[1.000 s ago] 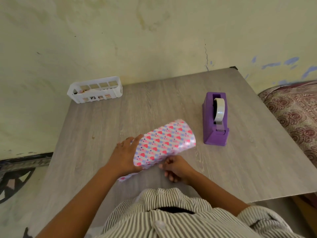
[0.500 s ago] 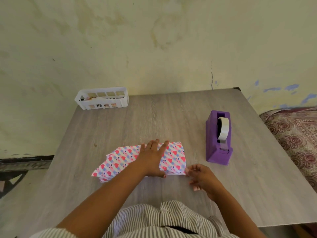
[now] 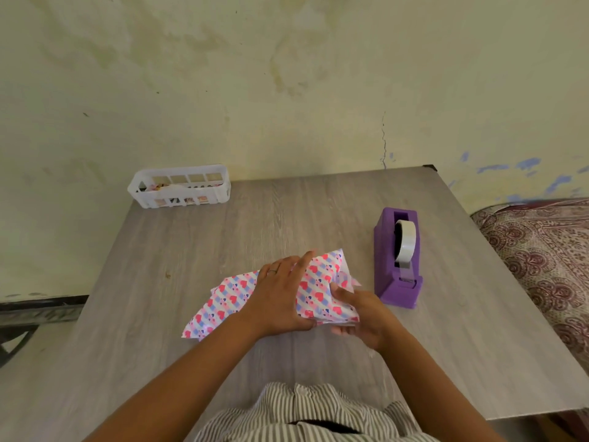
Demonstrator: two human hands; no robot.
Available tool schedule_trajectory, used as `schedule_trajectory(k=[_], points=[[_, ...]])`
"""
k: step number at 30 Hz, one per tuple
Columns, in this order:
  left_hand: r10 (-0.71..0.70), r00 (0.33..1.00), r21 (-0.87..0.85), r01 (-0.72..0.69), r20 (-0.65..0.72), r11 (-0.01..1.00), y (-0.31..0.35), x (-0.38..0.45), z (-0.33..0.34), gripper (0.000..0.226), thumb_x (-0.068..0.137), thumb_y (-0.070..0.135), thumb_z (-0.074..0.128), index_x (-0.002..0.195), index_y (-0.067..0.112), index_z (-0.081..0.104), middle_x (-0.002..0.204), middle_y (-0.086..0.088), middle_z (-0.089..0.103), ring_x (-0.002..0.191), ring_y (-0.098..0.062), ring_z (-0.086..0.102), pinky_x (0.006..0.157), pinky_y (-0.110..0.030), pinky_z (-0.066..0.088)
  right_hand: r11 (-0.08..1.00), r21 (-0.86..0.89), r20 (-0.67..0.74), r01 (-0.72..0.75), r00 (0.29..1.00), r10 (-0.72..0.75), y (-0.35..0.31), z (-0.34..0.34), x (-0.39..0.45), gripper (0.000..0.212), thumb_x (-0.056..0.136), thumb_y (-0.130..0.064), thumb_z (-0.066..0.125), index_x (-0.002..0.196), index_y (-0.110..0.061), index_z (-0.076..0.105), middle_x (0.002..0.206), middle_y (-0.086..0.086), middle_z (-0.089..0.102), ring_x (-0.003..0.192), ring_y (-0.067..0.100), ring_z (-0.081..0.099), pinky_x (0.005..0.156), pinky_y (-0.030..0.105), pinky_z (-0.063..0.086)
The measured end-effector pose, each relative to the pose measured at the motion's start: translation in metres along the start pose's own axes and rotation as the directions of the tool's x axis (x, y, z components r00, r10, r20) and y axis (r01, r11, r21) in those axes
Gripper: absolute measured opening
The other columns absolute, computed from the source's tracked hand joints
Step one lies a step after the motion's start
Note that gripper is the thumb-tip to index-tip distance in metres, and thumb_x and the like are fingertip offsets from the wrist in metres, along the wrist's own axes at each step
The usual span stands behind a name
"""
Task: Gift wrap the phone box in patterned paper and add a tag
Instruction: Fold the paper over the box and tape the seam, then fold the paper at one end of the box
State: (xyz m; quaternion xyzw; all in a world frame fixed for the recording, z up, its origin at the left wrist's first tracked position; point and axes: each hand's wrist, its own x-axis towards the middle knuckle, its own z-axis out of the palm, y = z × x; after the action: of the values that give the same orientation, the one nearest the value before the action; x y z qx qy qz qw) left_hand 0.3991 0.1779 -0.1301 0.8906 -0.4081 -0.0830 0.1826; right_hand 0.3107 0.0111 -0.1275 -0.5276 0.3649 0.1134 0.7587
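Observation:
The phone box wrapped in heart-patterned paper (image 3: 315,287) lies in the middle of the grey wooden table (image 3: 197,250); the box itself is hidden under the paper. My left hand (image 3: 280,298) presses flat on top of it, fingers spread, a ring on one finger. My right hand (image 3: 360,314) grips the paper at the parcel's right end, thumb on top and fingers underneath. Loose paper (image 3: 220,301) sticks out flat to the left of my left hand.
A purple tape dispenser (image 3: 398,260) with a white roll stands just right of the parcel. A white slotted basket (image 3: 180,186) holding small items sits at the table's far left corner against the wall. A patterned cloth (image 3: 541,260) lies beyond the table's right edge.
The parcel was tipped up on edge, then laid flat. My left hand moved on top of it, and my right hand came up from the table to grip the paper at its right end.

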Motion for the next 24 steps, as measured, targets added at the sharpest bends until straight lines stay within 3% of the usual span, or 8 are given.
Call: schedule_trajectory(k=[3, 7, 12, 14, 19, 22, 24], points=[[0.020, 0.994, -0.075, -0.029, -0.112, 0.997, 0.008, 0.000, -0.007, 0.109, 0.062, 0.073, 0.063, 0.143, 0.035, 0.001, 0.150, 0.003, 0.029, 0.135, -0.017, 0.033, 0.114, -0.041, 0.024, 0.988, -0.045, -0.034, 0.147, 0.988, -0.148, -0.013, 0.008, -0.011, 0.019, 0.084, -0.020, 0.068, 0.100, -0.015, 0.059, 0.089, 0.007, 0.071, 0.078, 0.024, 0.069, 0.060, 0.030, 0.054], [0.020, 0.962, -0.141, -0.060, -0.271, 0.988, 0.020, 0.001, -0.021, 0.112, 0.061, 0.067, 0.070, 0.144, 0.034, 0.003, 0.149, 0.003, 0.028, 0.134, -0.014, 0.031, 0.113, -0.033, 0.022, 0.941, -0.154, -0.112, 0.301, 0.941, -0.320, -0.038, 0.016, -0.024, 0.027, 0.077, -0.016, 0.075, 0.100, -0.015, 0.061, 0.089, 0.001, 0.069, 0.079, 0.019, 0.068, 0.063, 0.029, 0.056], [-0.059, 0.908, -0.174, -0.015, -0.415, 0.985, 0.039, 0.006, -0.031, 0.107, 0.060, 0.071, 0.061, 0.142, 0.031, 0.005, 0.144, -0.005, 0.033, 0.130, -0.019, 0.035, 0.108, -0.037, 0.030, 0.748, -0.505, -0.108, 0.431, 0.828, -0.550, -0.072, 0.021, -0.037, 0.030, 0.072, -0.026, 0.080, 0.089, -0.009, 0.063, 0.085, 0.007, 0.069, 0.078, 0.023, 0.068, 0.072, 0.039, 0.059], [-0.097, 0.893, -0.222, -0.003, -0.440, 0.975, 0.043, 0.007, -0.034, 0.104, 0.060, 0.071, 0.059, 0.140, 0.033, 0.004, 0.145, -0.006, 0.034, 0.131, -0.020, 0.036, 0.109, -0.035, 0.030, 0.716, -0.540, -0.054, 0.443, 0.831, -0.554, -0.084, 0.022, -0.041, 0.031, 0.073, -0.029, 0.080, 0.090, -0.010, 0.063, 0.086, 0.006, 0.069, 0.079, 0.023, 0.069, 0.073, 0.040, 0.059], [-0.169, 0.885, -0.318, 0.026, -0.434, 0.948, 0.043, 0.002, -0.038, 0.107, 0.058, 0.061, 0.072, 0.136, 0.042, 0.001, 0.148, -0.004, 0.030, 0.133, -0.019, 0.034, 0.108, -0.029, 0.025, 0.792, -0.445, 0.018, 0.417, 0.889, -0.458, -0.098, 0.017, -0.054, 0.026, 0.080, -0.028, 0.073, 0.100, -0.015, 0.061, 0.094, 0.002, 0.071, 0.081, 0.017, 0.071, 0.071, 0.034, 0.059], [-0.198, 0.878, -0.335, 0.046, -0.435, 0.941, 0.045, 0.000, -0.038, 0.108, 0.057, 0.061, 0.072, 0.135, 0.041, 0.000, 0.149, -0.004, 0.028, 0.133, -0.019, 0.033, 0.106, -0.026, 0.022, 0.833, -0.366, 0.004, 0.416, 0.895, -0.445, -0.098, 0.013, -0.058, 0.020, 0.085, -0.024, 0.067, 0.102, -0.017, 0.058, 0.099, 0.003, 0.069, 0.085, 0.018, 0.070, 0.070, 0.037, 0.060], [-0.216, 0.870, -0.331, 0.065, -0.444, 0.941, 0.048, -0.001, -0.037, 0.107, 0.057, 0.063, 0.070, 0.134, 0.040, 0.000, 0.149, -0.005, 0.029, 0.133, -0.019, 0.034, 0.105, -0.025, 0.020, 0.842, -0.318, 0.038, 0.436, 0.893, -0.448, -0.097, 0.010, -0.064, 0.027, 0.085, -0.029, 0.064, 0.107, -0.015, 0.058, 0.102, 0.004, 0.070, 0.087, 0.018, 0.070, 0.073, 0.037, 0.059]])
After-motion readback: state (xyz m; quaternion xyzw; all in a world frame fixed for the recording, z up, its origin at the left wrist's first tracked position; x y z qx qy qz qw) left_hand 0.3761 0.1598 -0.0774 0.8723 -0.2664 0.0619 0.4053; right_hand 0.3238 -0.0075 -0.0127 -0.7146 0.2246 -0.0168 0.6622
